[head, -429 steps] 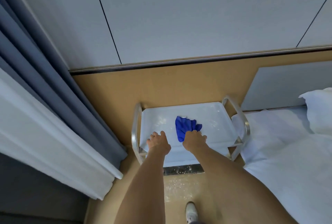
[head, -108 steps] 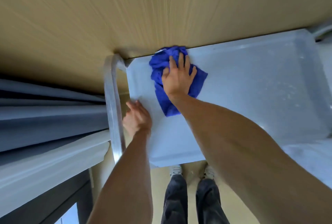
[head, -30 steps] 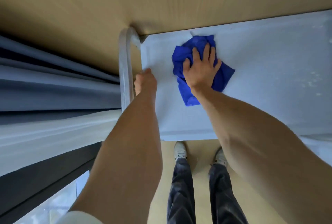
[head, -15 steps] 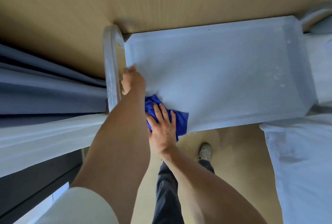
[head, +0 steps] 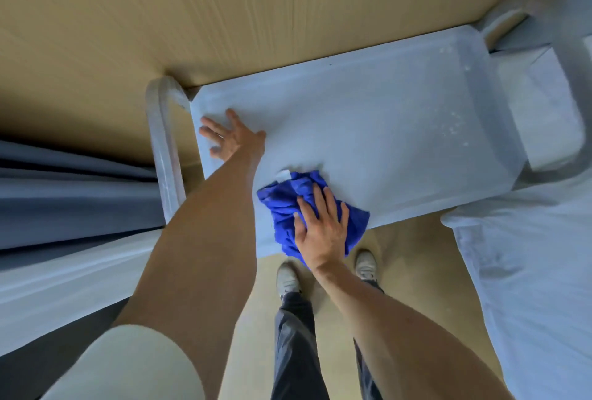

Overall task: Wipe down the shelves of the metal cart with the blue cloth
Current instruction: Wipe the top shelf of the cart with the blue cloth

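The top shelf [head: 384, 117] of the metal cart is pale; your right hand [head: 322, 229] lies flat on the blue cloth [head: 288, 204], fingers spread, and your left hand [head: 229, 138] also rests open on the shelf.

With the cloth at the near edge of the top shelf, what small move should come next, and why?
Probably sweep the right hand and blue cloth rightward: white specks show near the shelf's right end, while the left hand lies flat on the cart's top shelf.
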The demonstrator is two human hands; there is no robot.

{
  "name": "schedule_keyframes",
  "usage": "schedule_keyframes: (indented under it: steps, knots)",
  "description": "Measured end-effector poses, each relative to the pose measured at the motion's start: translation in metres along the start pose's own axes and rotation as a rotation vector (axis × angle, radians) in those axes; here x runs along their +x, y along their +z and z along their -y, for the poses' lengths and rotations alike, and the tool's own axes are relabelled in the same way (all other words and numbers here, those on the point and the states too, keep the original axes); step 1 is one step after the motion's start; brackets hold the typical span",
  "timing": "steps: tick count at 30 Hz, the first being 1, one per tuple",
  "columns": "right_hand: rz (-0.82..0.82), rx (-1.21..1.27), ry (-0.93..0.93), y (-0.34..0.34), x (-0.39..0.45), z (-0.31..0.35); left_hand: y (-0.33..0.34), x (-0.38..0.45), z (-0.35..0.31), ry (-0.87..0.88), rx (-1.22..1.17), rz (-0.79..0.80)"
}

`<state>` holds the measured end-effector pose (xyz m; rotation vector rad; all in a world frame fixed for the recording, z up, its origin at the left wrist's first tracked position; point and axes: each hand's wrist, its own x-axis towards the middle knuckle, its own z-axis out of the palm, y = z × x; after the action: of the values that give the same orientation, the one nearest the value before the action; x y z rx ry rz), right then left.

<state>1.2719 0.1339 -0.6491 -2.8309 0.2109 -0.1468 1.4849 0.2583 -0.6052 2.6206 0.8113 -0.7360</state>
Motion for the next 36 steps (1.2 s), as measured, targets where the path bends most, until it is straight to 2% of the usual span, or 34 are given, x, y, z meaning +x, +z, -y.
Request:
schedule_keyframes:
  steps: [3, 6, 8, 11, 13, 15, 20, 23, 26, 29, 31, 36]
  knots:
    - [-0.073, -0.079, 0.22, -0.019, 0.033, -0.081, 0.003, -0.005, -0.009, -0.065, 0.013, 0.0]
    - [-0.088, -0.088, 0.371, -0.036, 0.057, -0.129, 0.023, -0.029, -0.029, -0.139, 0.051, -0.1]
    - [-0.051, -0.078, 0.374, -0.04, 0.058, -0.134, 0.047, -0.057, -0.05, -0.128, 0.034, -0.141]
    - [0.007, -0.053, 0.259, -0.044, 0.054, -0.142, 0.076, -0.089, -0.081, -0.088, -0.039, -0.072]
    - [-0.009, -0.034, 0.139, -0.046, 0.058, -0.164, 0.084, -0.093, -0.092, -0.103, -0.051, -0.055]
    - [-0.023, -0.05, 0.145, -0.05, 0.072, -0.194, 0.088, -0.091, -0.094, -0.12, -0.037, -0.059]
    - [-0.094, -0.029, 0.62, -0.076, 0.117, -0.277, 0.096, -0.093, -0.11, -0.194, -0.054, -0.095]
    - [-0.061, -0.008, 0.738, -0.087, 0.139, -0.304, 0.103, -0.096, -0.117, -0.187, -0.048, -0.185]
    - [-0.065, -0.082, 0.685, -0.085, 0.139, -0.301, 0.113, -0.095, -0.116, -0.166, -0.025, -0.249]
    - [-0.009, -0.125, 0.492, -0.084, 0.144, -0.297, 0.121, -0.091, -0.113, -0.158, 0.0, -0.271]
    - [0.016, -0.121, 0.383, -0.077, 0.178, -0.29, 0.123, -0.088, -0.113, -0.148, 0.022, -0.28]
    - [0.058, -0.044, 0.338, -0.036, 0.273, -0.205, 0.129, -0.081, -0.11, -0.134, 0.02, -0.299]
